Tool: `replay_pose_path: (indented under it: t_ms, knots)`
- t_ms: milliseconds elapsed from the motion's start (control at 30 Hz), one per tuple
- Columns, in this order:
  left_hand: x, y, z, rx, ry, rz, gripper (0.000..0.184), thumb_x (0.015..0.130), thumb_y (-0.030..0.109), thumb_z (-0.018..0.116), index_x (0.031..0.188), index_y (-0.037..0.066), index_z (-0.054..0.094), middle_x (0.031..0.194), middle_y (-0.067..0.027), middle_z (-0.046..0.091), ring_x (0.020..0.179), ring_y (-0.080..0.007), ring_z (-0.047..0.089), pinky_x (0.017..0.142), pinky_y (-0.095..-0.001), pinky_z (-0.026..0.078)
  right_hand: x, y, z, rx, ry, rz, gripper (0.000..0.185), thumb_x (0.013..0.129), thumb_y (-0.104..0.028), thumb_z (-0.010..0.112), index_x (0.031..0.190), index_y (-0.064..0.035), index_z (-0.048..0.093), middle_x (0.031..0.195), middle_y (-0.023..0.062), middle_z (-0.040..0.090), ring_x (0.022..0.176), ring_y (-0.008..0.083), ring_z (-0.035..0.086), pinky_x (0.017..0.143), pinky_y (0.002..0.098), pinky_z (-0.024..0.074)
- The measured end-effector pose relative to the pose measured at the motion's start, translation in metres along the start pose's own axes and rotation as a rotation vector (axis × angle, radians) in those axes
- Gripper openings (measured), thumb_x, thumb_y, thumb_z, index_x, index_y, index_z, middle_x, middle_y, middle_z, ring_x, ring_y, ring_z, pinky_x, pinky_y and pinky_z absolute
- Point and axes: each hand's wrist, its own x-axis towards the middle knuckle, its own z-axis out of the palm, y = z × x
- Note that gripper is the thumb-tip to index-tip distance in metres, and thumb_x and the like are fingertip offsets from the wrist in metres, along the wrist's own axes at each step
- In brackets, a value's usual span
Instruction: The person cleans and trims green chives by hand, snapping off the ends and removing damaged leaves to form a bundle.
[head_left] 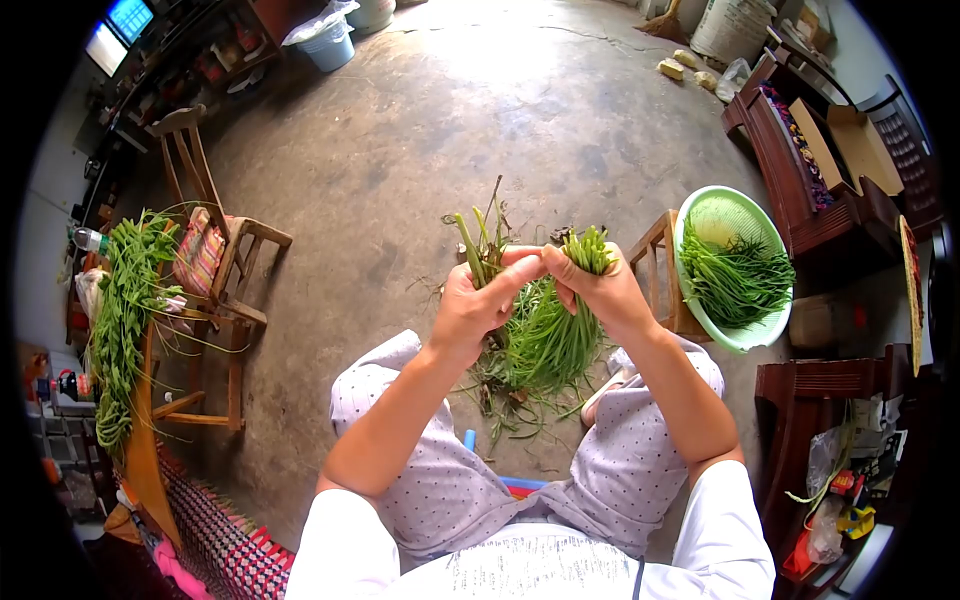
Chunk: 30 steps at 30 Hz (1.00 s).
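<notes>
Between my knees, my left hand [480,305] is closed around a few thick green stems [470,245] with thin brownish sprigs that stick up above the fingers. My right hand [605,290] grips a bundle of green stalks [588,250], cut ends upward, and its long thin leaves [550,345] hang down below. The fingertips of both hands meet in the middle. Under the hands, loose trimmings [515,405] lie on the concrete floor, partly hidden by the hanging leaves.
A pale green basket [705,205] holding green stalks [735,275] rests on a wooden stool [655,255] at the right. Leafy greens [130,320] lie on the left beside a wooden chair [200,180]. A blue bucket [328,48] stands at the back left. Dark wooden furniture [790,165] lines the right.
</notes>
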Motion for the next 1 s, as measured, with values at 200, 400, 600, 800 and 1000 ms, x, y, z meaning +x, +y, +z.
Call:
replay_pose_path:
  t_ms: [200,400,600,800,1000]
  knots:
    - [0.004,-0.008,0.006,0.209,0.105,0.251,0.014,0.086,0.018,0.063,0.091,0.005,0.066,0.069,0.0056,0.055,0.047,0.0018,0.033,0.040,-0.0171,0.020,0.001,0.011,-0.003,-0.036,-0.040,0.046,0.027,0.088,-0.026,0.061,0.074,-0.0030,0.065,0.066,0.0020,0.062,0.048,0.0038,0.042,0.041,0.0213,0.0338]
    - [0.006,-0.004,-0.007,-0.038,0.105,0.027,0.022,0.087,0.025,0.061,0.097,0.006,0.066,0.057,0.0093,0.044,0.046,0.0003,0.031,0.040,-0.0177,0.021,0.002,0.008,0.000,-0.014,-0.013,0.055,0.025,0.088,-0.025,0.060,0.079,-0.0028,0.066,0.068,0.0030,0.063,0.049,0.0048,0.047,0.042,0.0213,0.0367]
    - [0.003,-0.002,0.005,0.082,0.137,0.014,0.024,0.086,0.027,0.062,0.098,0.007,0.066,0.056,0.0099,0.042,0.046,0.0007,0.029,0.040,-0.0179,0.019,0.003,0.010,0.002,-0.021,-0.045,0.076,0.024,0.088,-0.025,0.060,0.086,-0.0025,0.067,0.068,0.0027,0.063,0.051,0.0048,0.047,0.043,0.0214,0.0369]
    - [0.006,-0.003,-0.005,-0.051,0.031,-0.020,0.026,0.087,0.027,0.060,0.098,0.004,0.063,0.061,0.0086,0.042,0.049,0.0001,0.028,0.041,-0.0159,0.022,0.001,0.003,-0.001,0.013,-0.040,0.135,0.027,0.087,-0.028,0.061,0.076,-0.0034,0.065,0.067,0.0022,0.062,0.050,0.0050,0.047,0.043,0.0213,0.0367]
    - [0.006,0.007,0.002,-0.020,0.174,-0.027,0.025,0.089,0.026,0.059,0.095,0.002,0.063,0.058,0.0089,0.036,0.049,0.0003,0.028,0.040,-0.0160,0.022,0.004,-0.004,-0.018,0.021,0.115,0.024,0.030,0.087,-0.031,0.061,0.072,-0.0059,0.062,0.065,0.0024,0.061,0.054,0.0069,0.049,0.049,0.0214,0.0373]
